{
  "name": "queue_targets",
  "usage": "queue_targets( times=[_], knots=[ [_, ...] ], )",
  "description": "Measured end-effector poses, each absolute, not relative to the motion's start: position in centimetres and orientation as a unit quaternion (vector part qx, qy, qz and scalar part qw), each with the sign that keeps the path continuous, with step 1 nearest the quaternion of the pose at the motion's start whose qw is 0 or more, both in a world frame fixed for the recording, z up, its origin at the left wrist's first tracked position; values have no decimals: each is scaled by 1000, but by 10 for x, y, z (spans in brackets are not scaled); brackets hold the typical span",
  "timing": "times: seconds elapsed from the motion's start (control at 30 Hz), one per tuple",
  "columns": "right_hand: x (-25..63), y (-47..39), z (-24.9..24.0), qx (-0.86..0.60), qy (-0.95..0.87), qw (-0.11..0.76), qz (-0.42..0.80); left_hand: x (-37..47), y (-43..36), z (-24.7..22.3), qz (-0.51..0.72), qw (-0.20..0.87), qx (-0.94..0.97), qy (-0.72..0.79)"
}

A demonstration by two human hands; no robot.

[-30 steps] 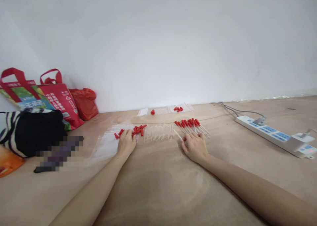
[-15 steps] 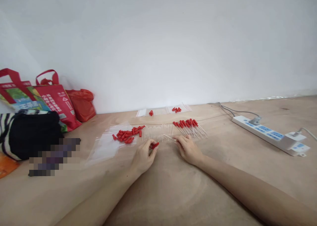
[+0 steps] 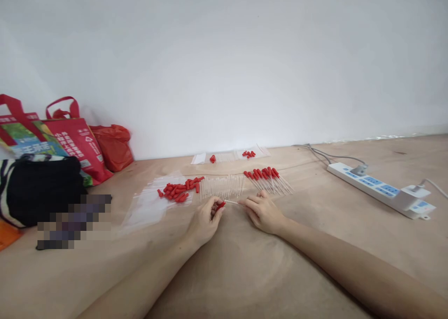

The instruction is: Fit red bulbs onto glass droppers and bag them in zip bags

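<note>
Pinched in my left hand [image 3: 206,218] is a red rubber piece [image 3: 220,206], its end showing past the fingertips. My right hand [image 3: 264,212] is closed on a thin clear tube [image 3: 231,202], which points left with its tip close to the red piece; whether they touch I cannot tell. Just beyond my hands lies a row of loose clear tubes [image 3: 220,185]. To its left, a pile of red rubber pieces [image 3: 177,190] rests on a plastic bag [image 3: 147,207]. Several tubes with red tops [image 3: 268,173] lie beyond my right hand.
A white power strip [image 3: 367,183] with cables stands at the right. Small bags with red pieces [image 3: 248,154] lie near the wall. Red shopping bags [image 3: 79,144], a black cloth bag [image 3: 42,186] and a blurred dark item [image 3: 77,221] are at the left.
The tube in my right hand has swung down and left, from over the loose tubes to beside the red piece. My left hand has hardly moved. The view has shifted slightly.
</note>
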State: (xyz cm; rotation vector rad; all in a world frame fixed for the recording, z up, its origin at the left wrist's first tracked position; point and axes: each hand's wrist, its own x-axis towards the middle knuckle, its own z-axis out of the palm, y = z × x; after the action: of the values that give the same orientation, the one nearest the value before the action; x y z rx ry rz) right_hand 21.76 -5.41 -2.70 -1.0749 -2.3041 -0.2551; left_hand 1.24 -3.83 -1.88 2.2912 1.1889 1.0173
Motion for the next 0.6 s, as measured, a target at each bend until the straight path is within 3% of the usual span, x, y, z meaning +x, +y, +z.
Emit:
queue_targets(
  times=[0.6],
  knots=[
    [227,-48,-25,-363,-881,302,6,10,-44,-13,342,108,871,336]
  ],
)
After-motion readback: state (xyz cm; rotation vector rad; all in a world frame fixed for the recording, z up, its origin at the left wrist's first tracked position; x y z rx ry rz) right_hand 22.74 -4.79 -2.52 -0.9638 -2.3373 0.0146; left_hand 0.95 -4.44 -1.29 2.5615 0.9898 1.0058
